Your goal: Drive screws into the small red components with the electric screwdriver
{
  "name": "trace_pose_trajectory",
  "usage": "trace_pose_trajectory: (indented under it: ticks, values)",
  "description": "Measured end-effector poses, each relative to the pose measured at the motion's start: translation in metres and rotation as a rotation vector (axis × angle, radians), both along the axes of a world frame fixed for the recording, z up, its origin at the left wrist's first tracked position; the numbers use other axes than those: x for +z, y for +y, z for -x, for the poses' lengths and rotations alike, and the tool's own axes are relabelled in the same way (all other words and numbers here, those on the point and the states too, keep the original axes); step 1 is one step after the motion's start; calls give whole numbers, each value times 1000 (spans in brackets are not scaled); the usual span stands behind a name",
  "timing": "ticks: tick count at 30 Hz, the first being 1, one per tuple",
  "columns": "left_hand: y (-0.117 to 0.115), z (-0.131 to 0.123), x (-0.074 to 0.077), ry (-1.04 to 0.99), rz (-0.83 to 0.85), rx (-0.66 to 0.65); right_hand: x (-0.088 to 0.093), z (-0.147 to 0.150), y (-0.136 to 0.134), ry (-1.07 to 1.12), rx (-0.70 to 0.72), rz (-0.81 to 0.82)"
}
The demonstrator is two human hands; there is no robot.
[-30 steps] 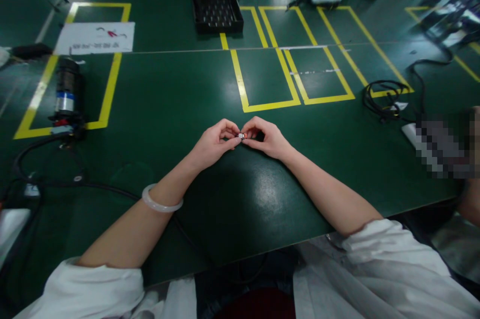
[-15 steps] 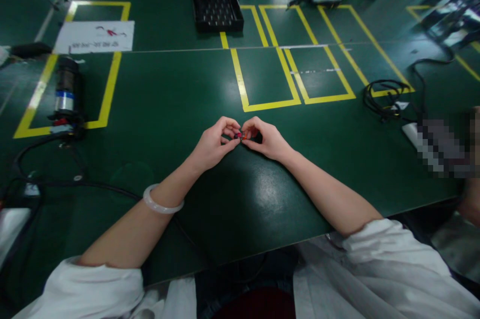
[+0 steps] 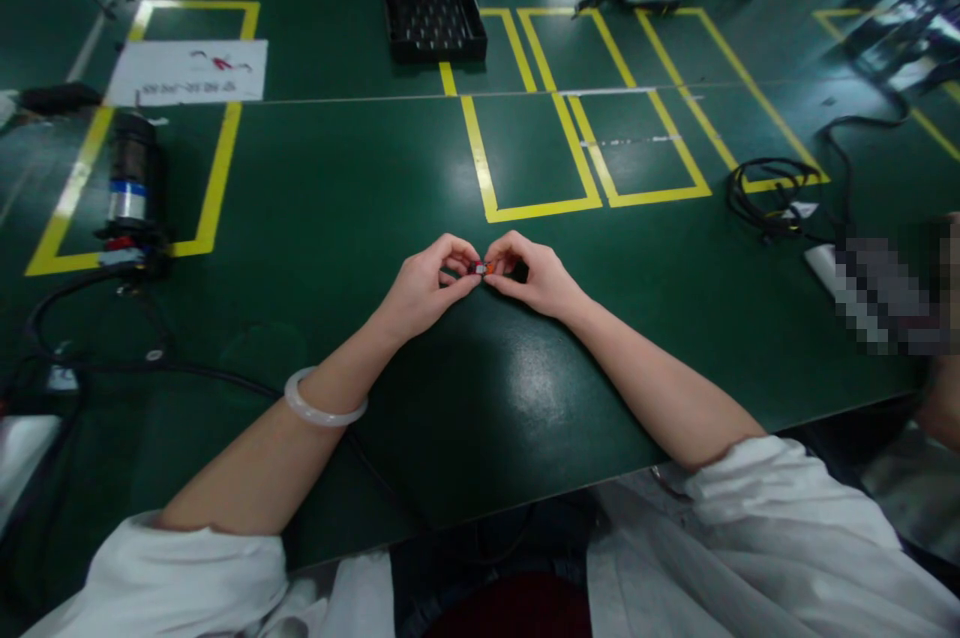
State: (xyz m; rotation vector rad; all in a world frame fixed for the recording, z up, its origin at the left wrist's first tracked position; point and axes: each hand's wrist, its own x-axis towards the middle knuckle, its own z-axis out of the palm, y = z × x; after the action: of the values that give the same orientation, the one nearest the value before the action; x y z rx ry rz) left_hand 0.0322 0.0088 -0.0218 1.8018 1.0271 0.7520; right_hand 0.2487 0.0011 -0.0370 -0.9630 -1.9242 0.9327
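Note:
A tiny red, silver and orange part (image 3: 481,269) is held between my fingertips, just above the green table (image 3: 322,168). It is too small for me to make out its kind. My left hand (image 3: 429,285) pinches its left side between thumb and fingers. From the other side, the thumb and fingers of my right hand (image 3: 534,275) close on the orange end. Fingertips hide much of the part. A pale bangle (image 3: 324,403) circles my left wrist.
Yellow tape marks rectangles on the table. At left lie a black cylindrical tool (image 3: 131,178) with a cable and a white sheet (image 3: 187,75). A co-worker's hands rest behind a black tray (image 3: 435,8). A coiled black cable (image 3: 772,198) lies at right.
Between my fingertips the small part has turned slightly, and a silver face now shows. Both hands stay in nearly the same place.

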Motion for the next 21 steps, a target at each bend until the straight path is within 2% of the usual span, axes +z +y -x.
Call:
trace_pose_trajectory:
  ticks: [6, 21]
  values:
    - [0, -2, 0, -37, 17, 18, -2, 0, 0, -9, -1, -17]
    - [0, 0, 0, 33, -46, -21, 2, -1, 0, 0, 1, 0]
